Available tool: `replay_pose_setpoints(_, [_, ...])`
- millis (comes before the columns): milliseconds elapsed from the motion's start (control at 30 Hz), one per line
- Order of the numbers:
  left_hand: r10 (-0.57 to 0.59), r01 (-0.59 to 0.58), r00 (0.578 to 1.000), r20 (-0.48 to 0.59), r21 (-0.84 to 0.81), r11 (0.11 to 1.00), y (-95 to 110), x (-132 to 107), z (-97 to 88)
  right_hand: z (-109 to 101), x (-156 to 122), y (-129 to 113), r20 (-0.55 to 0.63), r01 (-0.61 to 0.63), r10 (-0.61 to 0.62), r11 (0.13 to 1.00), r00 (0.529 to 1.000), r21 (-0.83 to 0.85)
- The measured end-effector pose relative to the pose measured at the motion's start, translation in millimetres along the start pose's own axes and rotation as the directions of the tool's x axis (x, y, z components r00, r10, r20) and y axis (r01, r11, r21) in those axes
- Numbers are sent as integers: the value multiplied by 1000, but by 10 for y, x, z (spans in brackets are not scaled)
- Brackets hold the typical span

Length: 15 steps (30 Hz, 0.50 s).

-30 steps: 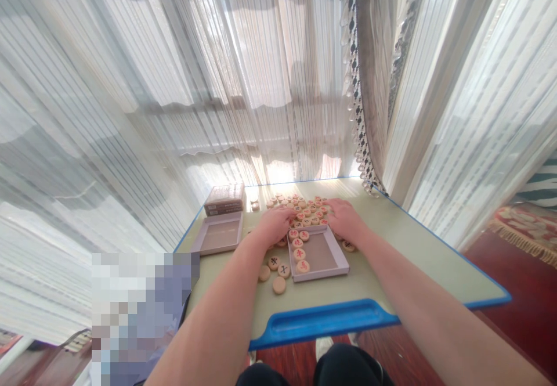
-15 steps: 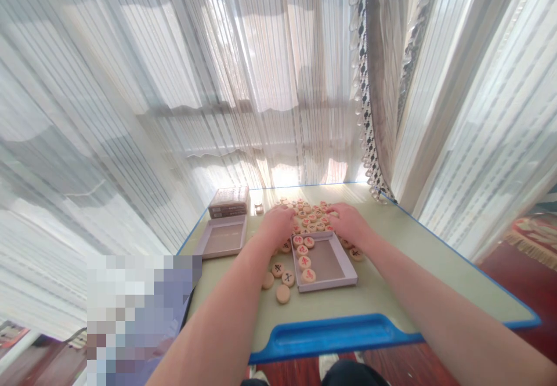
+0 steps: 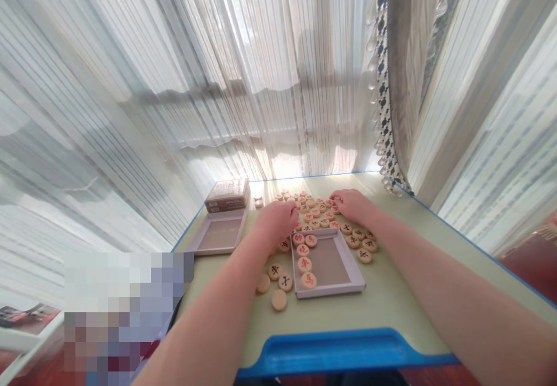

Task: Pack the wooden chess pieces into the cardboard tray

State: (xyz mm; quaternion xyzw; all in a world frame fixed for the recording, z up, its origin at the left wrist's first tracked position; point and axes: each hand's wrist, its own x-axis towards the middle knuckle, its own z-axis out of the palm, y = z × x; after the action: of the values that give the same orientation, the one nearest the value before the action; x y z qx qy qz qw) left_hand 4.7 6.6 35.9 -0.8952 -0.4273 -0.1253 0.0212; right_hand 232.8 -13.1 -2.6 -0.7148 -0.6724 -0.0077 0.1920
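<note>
Although they're spread pretty loosely, the round wooden pieces [image 3: 314, 224] mostly sit in one bunch, right between the left hand [image 3: 275, 222] and the right hand [image 3: 354, 205]. Left fingers are curled inward at the bunch's left edge, with pieces just past the tips and a few more half tucked under the wrist side. Right fingers are bent over the far right edge, tips right by a couple of red-marked pieces. Can't tell if either hand is actually gripping one, since the fingertips are too small and partly hidden.

Just nearer than the bunch is a shallow tray [image 3: 331, 289] with five red pieces [image 3: 304, 264] inside, four running down its left wall and one beside the top of that row. Some black-marked pieces [image 3: 369, 245] lie to the tray's right, below the right hand. Off its left side there's a group of four, two with black marks and two with plain tops.

Further left is a second tray [image 3: 221, 234], with a box [image 3: 227, 194] just behind it. It's all on a pale green table [image 3: 418, 258] with a blue edge, and sheer striped curtains [image 3: 217, 38] hang behind.
</note>
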Motion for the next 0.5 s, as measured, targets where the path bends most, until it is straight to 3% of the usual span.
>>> replay_pose_setpoints(133, [21,-21,1000,-20,-17,1000,-21,0,28,-86,-24,-13,-91,-100,103,994,990,42])
replay_pose_setpoints(233, [34,-39,998,-62,-82,996,-17,-29,34,-171,-81,-157,-169,-163,221,939,961,302])
replay_pose_setpoints(367, [65,-117,984,-164,-333,936,21,-74,36,-271,-237,-507,-106,-71,199,716,974,695])
replay_pose_setpoints(500, [74,-182,974,-216,-539,822,32,-87,49,-257,-354,-764,39,-102,133,506,990,857])
